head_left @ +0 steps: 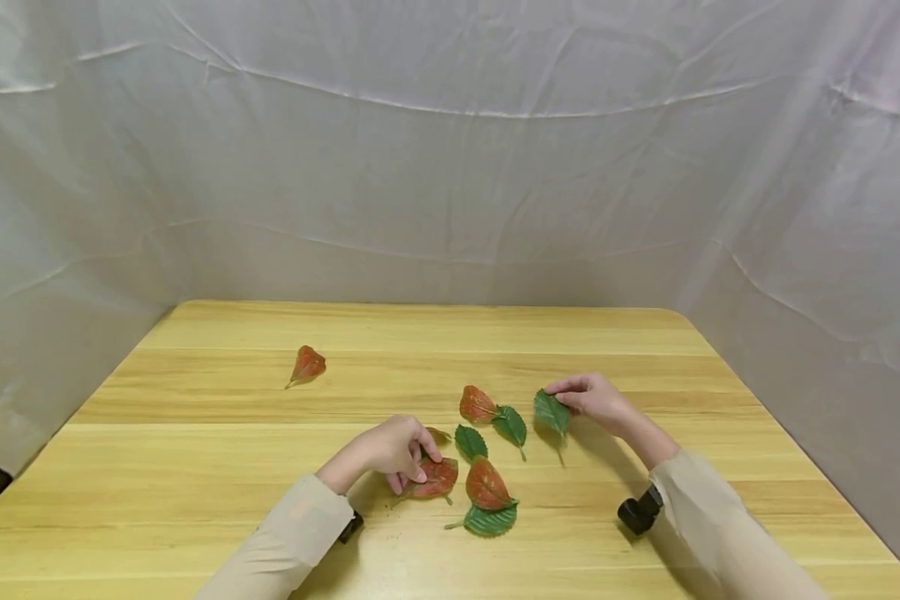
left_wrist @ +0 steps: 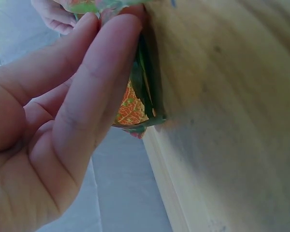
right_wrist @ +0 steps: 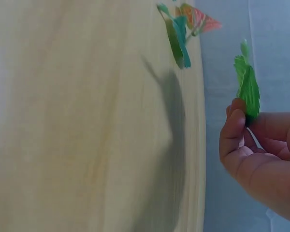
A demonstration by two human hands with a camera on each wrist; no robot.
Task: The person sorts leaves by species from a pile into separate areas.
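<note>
My left hand (head_left: pixel 396 447) is low over the table, thumb and fingertips pinching a red artificial leaf (head_left: pixel 441 478). A brownish leaf (head_left: pixel 439 435) shows partly behind those fingers. In the left wrist view an orange-red veined leaf (left_wrist: pixel 130 107) and dark green leaf edges appear past the fingers. To the right, my right hand (head_left: pixel 596 402) pinches a green toothed leaf (head_left: pixel 551 412) by its edge, with the stem pointing down toward the table. The right wrist view has this green leaf (right_wrist: pixel 248 89) raised off the wood, its shadow falling beside it.
Between the hands lie a red leaf (head_left: pixel 477 405) touching a green leaf (head_left: pixel 512 425), another green leaf (head_left: pixel 471 442), and a red leaf (head_left: pixel 487 483) overlapping a green one (head_left: pixel 491 522). One red leaf (head_left: pixel 308 364) sits apart at the far left. Grey sheeting (head_left: pixel 450 183) surrounds the wooden table (head_left: pixel 195 467).
</note>
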